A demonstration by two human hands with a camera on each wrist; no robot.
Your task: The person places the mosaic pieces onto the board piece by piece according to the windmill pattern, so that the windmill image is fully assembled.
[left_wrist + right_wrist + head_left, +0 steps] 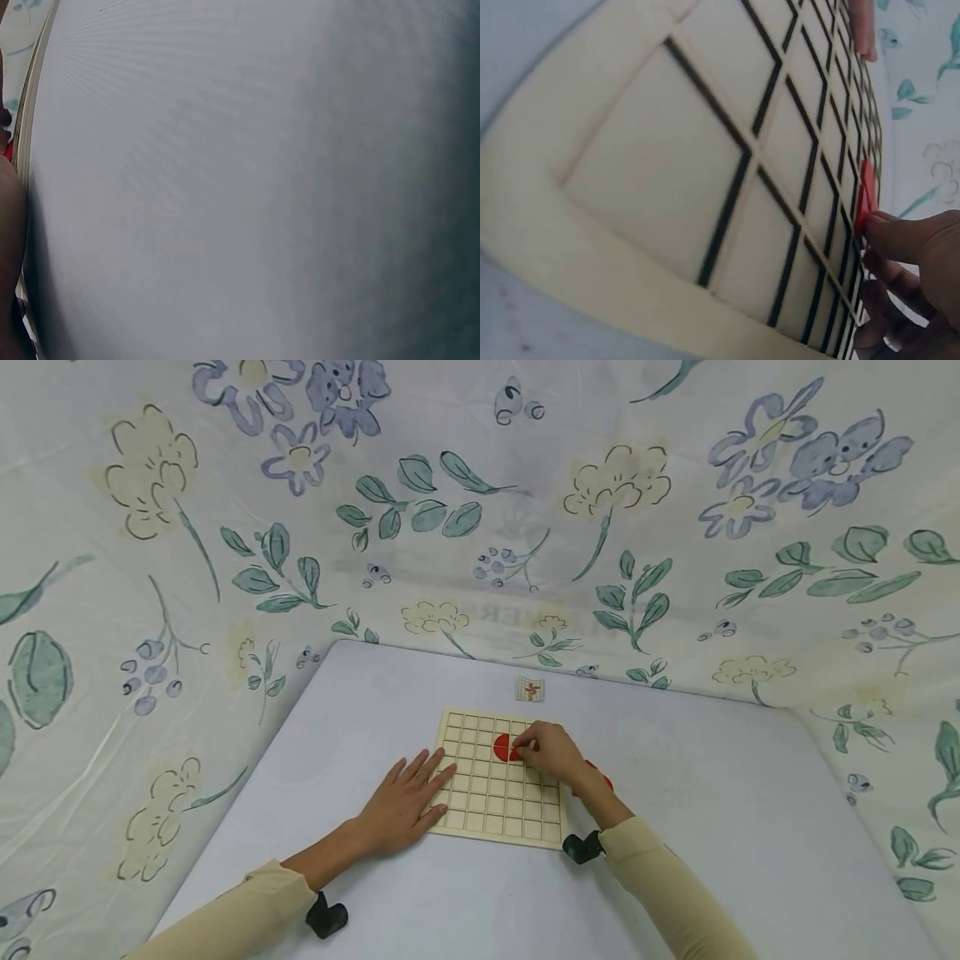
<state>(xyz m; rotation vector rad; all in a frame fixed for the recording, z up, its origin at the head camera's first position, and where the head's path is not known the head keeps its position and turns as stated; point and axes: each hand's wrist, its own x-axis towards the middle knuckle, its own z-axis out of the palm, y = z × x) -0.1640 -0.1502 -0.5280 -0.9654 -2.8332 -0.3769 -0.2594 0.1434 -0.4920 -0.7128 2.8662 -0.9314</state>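
Note:
A pale wooden grid board (480, 837) with square cells lies on the white table. Spread over its left edge is my left hand (401, 802), fingers straight. My right hand (553, 750) is over the upper right part of the board, its thumb and fingertips pinching a small red piece (515, 754). Just left of that piece, red pieces (501, 745) sit in the cells and form a rounded shape. In the right wrist view, thumb and finger meet at the red piece (861, 223) low over the grid. The left wrist view shows mostly table surface.
More red pieces (602, 774) lie right of the board, partly hidden by the right forearm. Behind the board is a small square card (530, 689) with a reddish figure on a grid. A floral cloth (450, 568) hangs behind the table (712, 810).

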